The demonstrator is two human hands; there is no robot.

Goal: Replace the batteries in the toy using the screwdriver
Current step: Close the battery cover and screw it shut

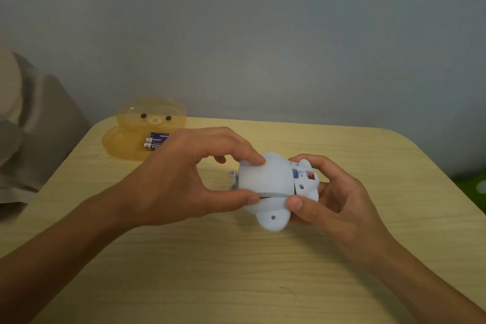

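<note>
A pale blue plastic toy [273, 187] is held just above the middle of the wooden table [236, 271], underside facing me, with a small red switch showing. My left hand [184, 179] pinches a curved blue cover panel [263, 176] on the toy between thumb and forefinger. My right hand [323, 197] cups the toy's right end, thumb pressed on its front. Two or three batteries [155, 141] lie in an open orange bear-shaped case [123, 139] at the back left. No screwdriver is in view.
The case's lid [152, 114], with a bear face, stands upright behind the batteries. A small grey part [232, 174] pokes out behind the toy. Grey fabric [31, 126] lies off the table's left edge. A plain wall stands behind the table.
</note>
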